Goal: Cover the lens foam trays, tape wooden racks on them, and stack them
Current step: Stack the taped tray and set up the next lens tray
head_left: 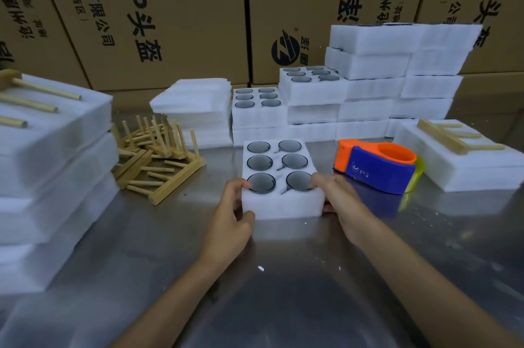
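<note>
Left hand (232, 206) clamped on near-left corner of uncovered lens foam tray (280, 177), right hand (337, 200) gripping near-right corner. Tray flat on steel table (283, 291), long axis running away. Cover sheets (195, 101) beyond-left, nearer left hand; tape dispenser (377, 166) just right.

I count six lenses (260, 182) in the near foam tray (280, 203), two open trays (256, 112) behind it with six each, one tape dispenser (377, 167), two hands, and a heap of wooden racks (153, 160) too tangled to number.
</note>
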{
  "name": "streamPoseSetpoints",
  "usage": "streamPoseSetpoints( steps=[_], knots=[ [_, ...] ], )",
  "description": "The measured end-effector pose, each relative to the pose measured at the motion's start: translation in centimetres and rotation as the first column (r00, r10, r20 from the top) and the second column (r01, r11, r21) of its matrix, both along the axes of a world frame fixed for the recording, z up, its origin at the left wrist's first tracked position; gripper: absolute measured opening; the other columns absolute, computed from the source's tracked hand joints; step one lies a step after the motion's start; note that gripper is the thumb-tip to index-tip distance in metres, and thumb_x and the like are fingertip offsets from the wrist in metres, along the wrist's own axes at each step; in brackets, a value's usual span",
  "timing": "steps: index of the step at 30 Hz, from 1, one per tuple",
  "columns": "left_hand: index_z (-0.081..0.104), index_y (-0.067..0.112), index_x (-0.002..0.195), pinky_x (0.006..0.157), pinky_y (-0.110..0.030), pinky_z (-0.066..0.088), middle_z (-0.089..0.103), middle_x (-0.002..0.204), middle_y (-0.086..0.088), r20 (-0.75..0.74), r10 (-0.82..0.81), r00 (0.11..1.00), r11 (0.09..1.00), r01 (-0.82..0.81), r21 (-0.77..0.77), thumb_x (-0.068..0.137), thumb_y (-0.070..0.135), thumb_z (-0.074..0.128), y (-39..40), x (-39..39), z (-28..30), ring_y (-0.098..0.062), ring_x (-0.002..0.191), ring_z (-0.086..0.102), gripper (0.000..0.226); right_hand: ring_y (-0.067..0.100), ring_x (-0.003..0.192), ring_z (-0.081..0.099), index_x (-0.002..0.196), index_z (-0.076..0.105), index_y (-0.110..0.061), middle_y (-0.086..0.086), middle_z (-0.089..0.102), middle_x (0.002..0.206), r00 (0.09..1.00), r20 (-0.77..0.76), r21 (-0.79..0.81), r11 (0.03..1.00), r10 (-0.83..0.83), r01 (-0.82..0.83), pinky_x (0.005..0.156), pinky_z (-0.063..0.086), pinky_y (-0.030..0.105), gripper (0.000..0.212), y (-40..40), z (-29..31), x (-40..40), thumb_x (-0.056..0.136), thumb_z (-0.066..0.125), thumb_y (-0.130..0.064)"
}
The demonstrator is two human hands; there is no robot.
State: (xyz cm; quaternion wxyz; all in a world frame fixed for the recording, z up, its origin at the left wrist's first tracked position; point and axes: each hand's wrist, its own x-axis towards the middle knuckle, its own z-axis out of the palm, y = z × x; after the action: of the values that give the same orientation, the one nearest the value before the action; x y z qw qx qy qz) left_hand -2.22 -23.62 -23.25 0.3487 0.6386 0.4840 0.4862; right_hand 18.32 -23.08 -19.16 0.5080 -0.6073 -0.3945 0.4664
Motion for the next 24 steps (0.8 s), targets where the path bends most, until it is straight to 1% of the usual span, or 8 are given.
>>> streamPoseSetpoints(
  steps=[4,7,10,14,16,19,21,24],
  knots=[
    [0.055,0.03,0.101,0.049,-0.021,0.033,0.061,0.085,0.023,0.095,0.021,0.995,0.999,-0.019,-0.029,0.081,-0.014,0.04,0.5,0.0,0.5,-0.017,0.061,0.042,0.052,0.021,0.085,0.057,0.092,0.055,-0.017,0.005,0.061,0.093,0.997,0.04,0.014,0.997,-0.072,0.072,0.077,0.044,0.035,0.027,0.9,-1.2,0.2,0.08,0.071,-0.034],
    [0.058,0.027,0.096,0.048,-0.019,0.035,0.063,0.105,0.005,0.093,0.054,0.994,0.998,-0.051,-0.043,0.082,-0.016,0.037,1.1,0.0,1.3,-0.015,0.058,0.043,0.05,0.019,0.083,0.055,0.092,0.056,-0.016,0.005,0.06,0.093,0.993,0.048,0.032,0.994,-0.109,0.108,0.075,0.043,0.033,0.023,1.3,-1.4,0.0,0.086,0.068,-0.034],
    [0.061,0.021,0.088,0.058,-0.021,0.044,0.062,0.11,-0.011,0.014,0.072,0.997,0.997,-0.071,-0.037,0.079,-0.018,0.038,2.0,-0.2,2.2,-0.016,0.076,0.057,0.046,0.019,0.077,0.054,0.093,0.057,-0.007,0.006,0.059,0.088,0.985,-0.016,0.047,0.984,-0.169,0.17,0.067,0.042,0.032,0.031,1.7,-1.4,0.0,0.089,0.063,-0.037],
    [0.063,0.025,0.083,0.057,-0.024,0.036,0.063,0.095,-0.007,-0.19,0.192,0.963,0.979,-0.174,0.107,0.084,-0.007,0.044,5.4,-1.9,5.6,-0.011,0.062,0.048,0.038,0.019,0.074,0.05,0.09,0.056,-0.009,0.004,0.055,0.086,0.979,-0.087,0.046,0.98,-0.187,0.191,0.064,0.039,0.03,0.02,3.2,-1.1,0.0,0.088,0.054,-0.029],
    [0.062,0.02,0.096,0.069,-0.029,0.043,0.06,0.107,-0.004,-0.287,0.267,0.92,0.947,-0.197,0.252,0.084,-0.004,0.049,8.1,-3.3,8.2,-0.015,0.082,0.056,0.03,0.02,0.075,0.051,0.091,0.057,-0.005,0.008,0.057,0.086,0.974,-0.115,0.04,0.979,-0.196,0.202,0.068,0.04,0.031,0.024,4.1,-1.0,0.0,0.087,0.054,-0.028],
    [0.052,0.014,0.121,0.092,-0.039,0.042,0.05,0.124,-0.01,-0.421,0.472,0.775,0.861,-0.303,0.407,0.084,0.005,0.056,12.7,-5.2,11.5,-0.028,0.112,0.049,0.038,0.024,0.082,0.058,0.109,0.063,0.003,0.019,0.071,0.103,0.971,-0.121,0.027,0.977,-0.209,0.213,0.074,0.046,0.035,0.04,5.2,-1.3,0.2,0.087,0.051,-0.028],
    [0.046,0.012,0.131,0.096,-0.04,0.036,0.045,0.133,-0.012,-0.49,0.535,0.688,0.836,-0.347,0.426,0.084,0.009,0.057,15.3,-6.1,13.1,-0.031,0.122,0.043,0.049,0.025,0.083,0.06,0.106,0.064,0.0,0.02,0.071,0.108,0.968,-0.102,0.046,0.971,-0.23,0.236,0.076,0.047,0.036,0.035,5.6,-1.8,0.4,0.089,0.049,-0.026],
    [0.036,0.007,0.145,0.115,-0.044,0.021,0.034,0.151,-0.016,-0.683,0.469,0.56,0.883,-0.306,0.356,0.089,0.014,0.055,18.6,-7.5,14.3,-0.031,0.142,0.026,0.06,0.023,0.082,0.061,0.098,0.064,-0.003,0.012,0.072,0.094,0.966,-0.077,0.062,0.966,-0.246,0.251,0.076,0.048,0.036,0.027,6.1,-2.4,0.8,0.092,0.049,-0.025]
  ],
)
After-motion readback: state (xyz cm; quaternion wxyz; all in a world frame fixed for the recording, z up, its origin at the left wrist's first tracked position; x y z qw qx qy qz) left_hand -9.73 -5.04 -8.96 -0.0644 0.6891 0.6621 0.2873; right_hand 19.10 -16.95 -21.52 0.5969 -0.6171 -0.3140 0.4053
